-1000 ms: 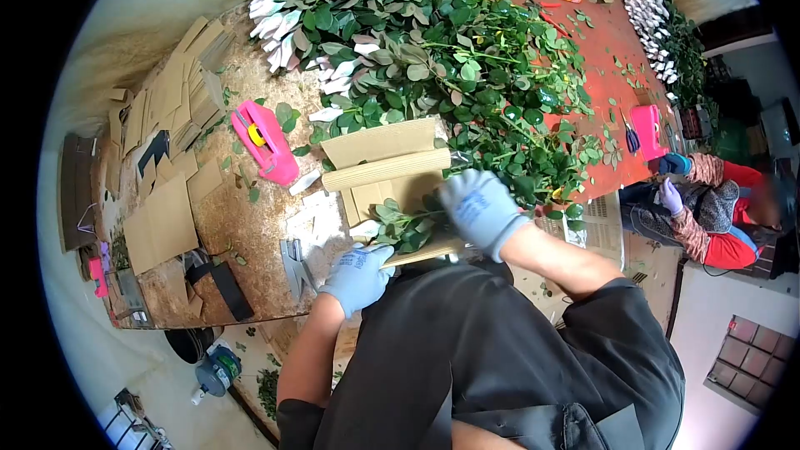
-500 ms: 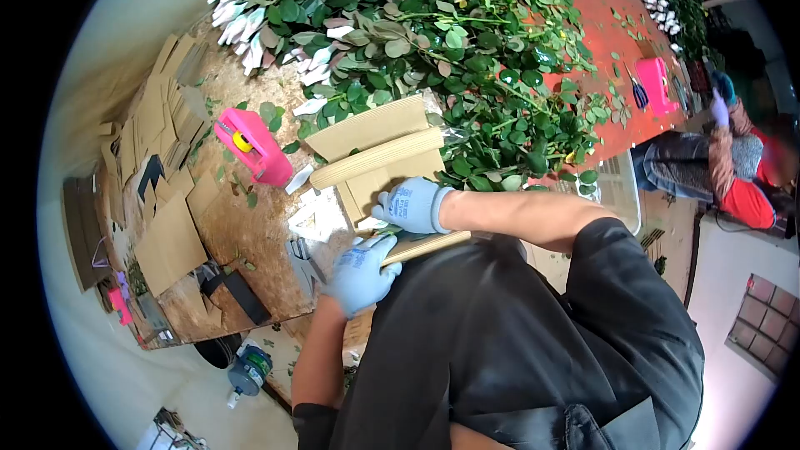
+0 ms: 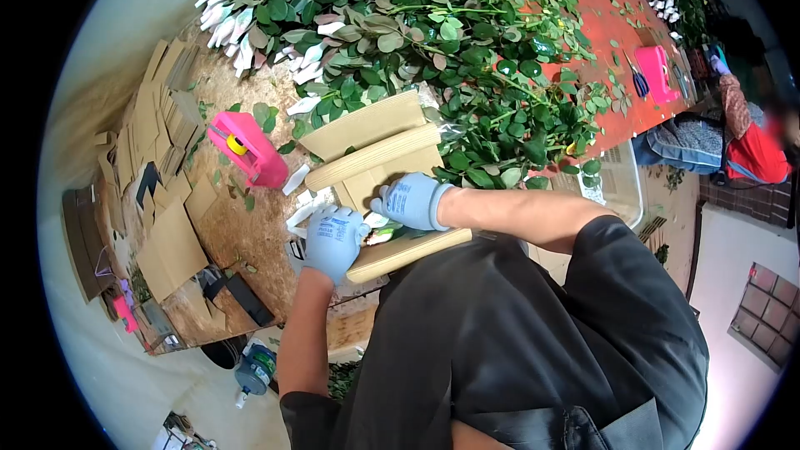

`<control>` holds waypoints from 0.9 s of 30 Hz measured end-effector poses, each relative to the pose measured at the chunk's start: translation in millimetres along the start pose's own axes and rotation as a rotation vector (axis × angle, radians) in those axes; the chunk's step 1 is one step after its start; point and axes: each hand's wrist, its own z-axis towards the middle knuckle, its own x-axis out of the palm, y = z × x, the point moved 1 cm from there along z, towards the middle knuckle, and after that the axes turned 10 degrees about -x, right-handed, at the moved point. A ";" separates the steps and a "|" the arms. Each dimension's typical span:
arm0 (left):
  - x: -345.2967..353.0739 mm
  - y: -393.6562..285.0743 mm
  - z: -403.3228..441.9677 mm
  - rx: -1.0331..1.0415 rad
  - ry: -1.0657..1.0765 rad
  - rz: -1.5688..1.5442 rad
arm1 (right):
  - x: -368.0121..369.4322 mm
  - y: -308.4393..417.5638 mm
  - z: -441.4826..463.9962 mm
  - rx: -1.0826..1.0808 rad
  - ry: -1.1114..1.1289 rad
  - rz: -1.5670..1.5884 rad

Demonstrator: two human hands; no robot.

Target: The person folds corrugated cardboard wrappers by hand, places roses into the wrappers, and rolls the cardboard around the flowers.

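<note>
My left hand [image 3: 333, 237], in a light blue work glove, has its fingers closed at white-wrapped rose heads [image 3: 378, 232] in a cardboard-lined holder. My right hand [image 3: 412, 201], gloved alike, curls over the holder's middle just right of the heads; its fingertips are partly hidden. The holder has a ribbed far bar [image 3: 373, 157] and a ribbed near bar [image 3: 408, 256] in front of my apron. A cardboard sheet [image 3: 362, 127] stands up behind the far bar. White paper pieces [image 3: 302, 210] lie beside my left hand.
Leafy rose stems [image 3: 433, 42] with wrapped heads are heaped at the back. A pink tape dispenser [image 3: 247, 150] stands left of the holder, with stacked cardboard [image 3: 171, 129] further left. Across the red table lie scissors [image 3: 637, 79]; a co-worker [image 3: 750, 137] stands at right.
My left hand has moved from the near bar up and left to the rose heads, which now show between my hands. My right hand has barely moved. The co-worker has shifted position.
</note>
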 end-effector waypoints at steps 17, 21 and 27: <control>-44.7 65.9 -67.6 -0.415 -0.014 -0.095 | 3.9 0.0 3.9 -0.064 -0.051 -0.061; -55.9 -6.3 -61.8 -0.075 0.019 -0.466 | -7.0 8.8 9.8 -0.058 0.088 -0.073; -30.5 -32.8 -45.2 -0.043 0.318 -0.498 | -7.9 8.8 16.1 -0.049 0.158 -0.091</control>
